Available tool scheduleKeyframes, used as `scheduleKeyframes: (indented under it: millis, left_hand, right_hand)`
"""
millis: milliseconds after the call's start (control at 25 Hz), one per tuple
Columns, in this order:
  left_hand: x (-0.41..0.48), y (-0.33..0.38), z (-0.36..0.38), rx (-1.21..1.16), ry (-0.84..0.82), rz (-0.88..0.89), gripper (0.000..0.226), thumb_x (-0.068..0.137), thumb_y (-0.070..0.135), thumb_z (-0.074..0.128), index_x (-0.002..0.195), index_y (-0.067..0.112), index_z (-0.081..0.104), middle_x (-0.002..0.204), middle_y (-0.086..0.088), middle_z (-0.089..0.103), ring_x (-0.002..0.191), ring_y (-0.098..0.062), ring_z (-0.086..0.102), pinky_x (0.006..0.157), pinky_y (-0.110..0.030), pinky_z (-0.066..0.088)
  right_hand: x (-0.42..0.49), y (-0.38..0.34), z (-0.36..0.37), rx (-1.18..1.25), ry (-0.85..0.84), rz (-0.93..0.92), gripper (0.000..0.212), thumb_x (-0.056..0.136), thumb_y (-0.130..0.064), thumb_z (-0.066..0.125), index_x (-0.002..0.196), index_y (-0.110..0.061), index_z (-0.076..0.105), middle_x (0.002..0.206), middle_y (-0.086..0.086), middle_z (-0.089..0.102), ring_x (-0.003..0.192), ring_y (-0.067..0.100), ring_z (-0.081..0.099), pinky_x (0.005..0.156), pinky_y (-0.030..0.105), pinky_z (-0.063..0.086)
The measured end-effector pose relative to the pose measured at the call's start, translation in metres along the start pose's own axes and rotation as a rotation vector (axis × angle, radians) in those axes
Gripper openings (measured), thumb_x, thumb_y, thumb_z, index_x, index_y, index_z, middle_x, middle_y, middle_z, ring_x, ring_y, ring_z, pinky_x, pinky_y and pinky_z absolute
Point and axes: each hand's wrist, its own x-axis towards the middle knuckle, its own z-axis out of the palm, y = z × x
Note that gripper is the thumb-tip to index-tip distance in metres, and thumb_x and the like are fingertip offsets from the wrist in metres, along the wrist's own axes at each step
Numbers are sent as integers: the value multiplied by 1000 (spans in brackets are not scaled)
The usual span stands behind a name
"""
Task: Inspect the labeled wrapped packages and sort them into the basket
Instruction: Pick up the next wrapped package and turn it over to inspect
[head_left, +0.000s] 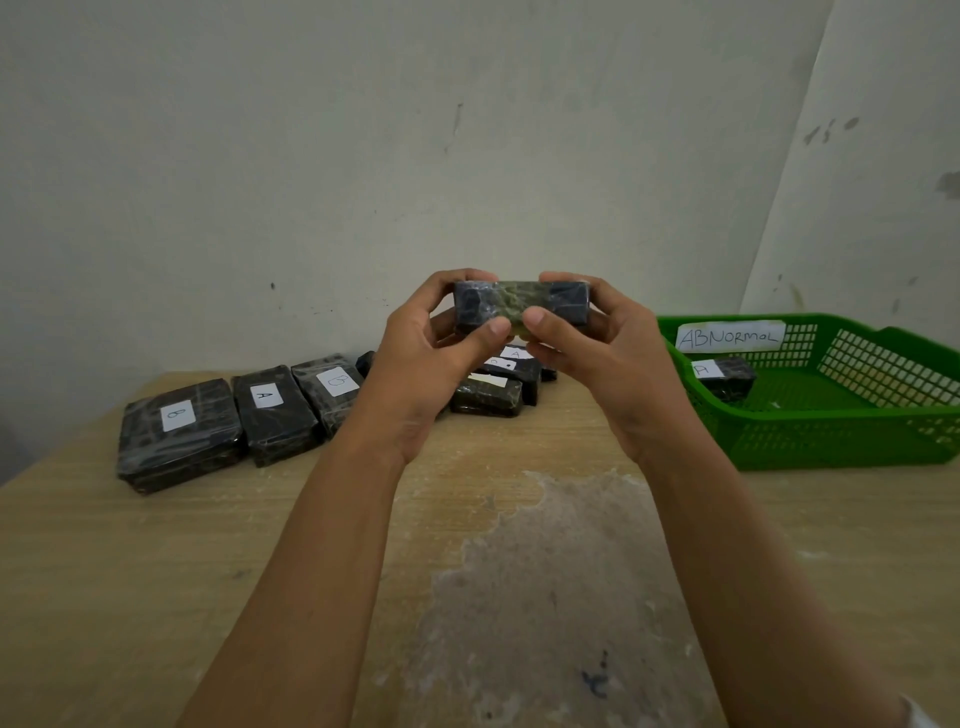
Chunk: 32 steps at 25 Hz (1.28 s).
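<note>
Both hands are holding one dark wrapped package (521, 306) up above the counter (311, 545), in front of the wall. The left hand (431, 358) is keeping a closed grip on its left end, thumb pressing the near face, and the right hand (597, 353) is gripping the right end the same way; the two thumb tips are nearly meeting at a greenish patch on the wrap. Three packages are lying in a row at the left, labeled B (179, 434), A (272, 413) and B (332, 387), and a small pile (493, 387) is sitting behind the hands. At the right, a green basket (831, 441) tagged "ABNORMOL" is holding one package labeled A (724, 379).
</note>
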Motion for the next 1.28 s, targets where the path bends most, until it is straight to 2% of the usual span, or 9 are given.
scheduleKeyframes:
  millis: [160, 320, 600, 800, 920, 1080, 1120, 1280]
  left_hand:
    - [-1, 1, 4, -60, 22, -22, 48, 77, 25, 78, 121, 12, 65, 110, -11, 77, 108, -24, 73, 95, -31, 57]
    - [0, -2, 7, -31, 95, -18, 20, 91, 14, 72, 110, 6, 70, 106, -11, 77, 103, -21, 74, 85, -22, 59]
    - [1, -3, 10, -14, 96, -15, 16, 92, 18, 72, 106, 9, 71, 103, -8, 77, 102, -18, 74, 86, -23, 58]
    - [1, -3, 10, -26, 140, -12, 9, 95, 15, 68, 102, 10, 71, 100, -7, 77, 97, -15, 75, 82, -20, 58]
    - [1, 0, 7, -39, 131, -28, 13, 95, 19, 67, 105, 11, 70, 101, -5, 77, 97, -12, 75, 82, -19, 57]
    - [0, 2, 7, -39, 75, -132, 48, 86, 52, 63, 111, 12, 71, 108, -5, 76, 102, -14, 74, 89, -24, 58]
    - [0, 1, 7, -48, 78, -153, 49, 86, 53, 63, 111, 12, 72, 108, -5, 76, 101, -14, 74, 88, -24, 59]
    - [1, 0, 7, -92, 135, -105, 23, 94, 29, 68, 109, 12, 73, 108, -7, 77, 95, -14, 76, 85, -21, 58]
  right_hand:
    - [1, 4, 1, -28, 12, -14, 27, 89, -11, 75, 115, -12, 68, 103, 3, 78, 99, 14, 75, 83, 23, 58]
    - [0, 5, 3, -23, -16, 7, 26, 89, -13, 76, 114, -12, 68, 103, 3, 78, 100, 14, 74, 85, 25, 59]
    - [0, 5, 2, -12, 43, 11, 14, 95, -17, 69, 107, -10, 70, 100, 6, 77, 94, 12, 75, 79, 22, 59]
    - [1, 3, 1, 10, -13, 34, 15, 96, -17, 67, 110, -12, 70, 104, 4, 77, 101, 14, 73, 85, 25, 59]
    - [1, 2, -2, 29, -60, 37, 16, 100, -10, 59, 113, -11, 69, 106, 5, 75, 104, 15, 72, 89, 27, 59]
    - [0, -1, -4, -9, -79, -7, 18, 100, -4, 56, 111, -12, 68, 108, 4, 73, 106, 14, 71, 90, 26, 58]
    - [0, -1, -4, -20, -94, -17, 19, 100, -3, 57, 112, -13, 68, 110, 4, 72, 107, 14, 70, 92, 27, 58]
    - [0, -1, -7, -25, -96, -20, 28, 98, -2, 60, 120, -18, 68, 119, 4, 69, 108, 16, 69, 98, 34, 57]
